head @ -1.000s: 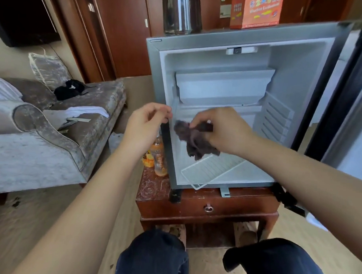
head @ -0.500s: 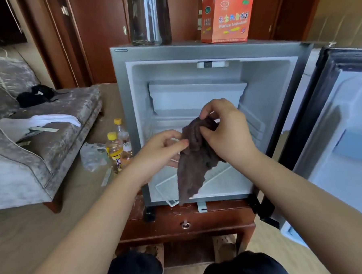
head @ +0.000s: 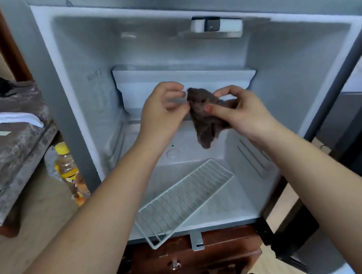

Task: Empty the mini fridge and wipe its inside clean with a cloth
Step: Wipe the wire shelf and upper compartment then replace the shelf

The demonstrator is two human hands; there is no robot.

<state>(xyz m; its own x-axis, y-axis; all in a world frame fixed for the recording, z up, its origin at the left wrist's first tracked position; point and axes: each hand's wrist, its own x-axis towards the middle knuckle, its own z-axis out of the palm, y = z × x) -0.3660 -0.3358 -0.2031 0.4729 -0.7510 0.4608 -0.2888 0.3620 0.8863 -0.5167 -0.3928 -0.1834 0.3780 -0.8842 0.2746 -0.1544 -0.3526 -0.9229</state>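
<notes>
The brown cloth (head: 206, 117) hangs limp at the mouth of the open mini fridge (head: 84, 79). It looks soft and light and bunches easily. The right hand (head: 246, 115) pinches its top, and the left hand (head: 160, 110) nips its left edge. It's best wadded into one palm for wiping.

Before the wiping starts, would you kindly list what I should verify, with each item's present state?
1. Mini fridge open: ok.
2. Contents out: ok; no food shows inside, and a bottle stands outside beside it.
3. Wire shelf removed: not ok; it lies aslant on the fridge floor, one corner past the front edge.
4. Cloth held: ok; the right hand pinches it, the left hand is at its edge, grip unclear.
5. Cloth spread for wiping: not ok; bunched.
6. Cloth damp: cannot tell.
</notes>
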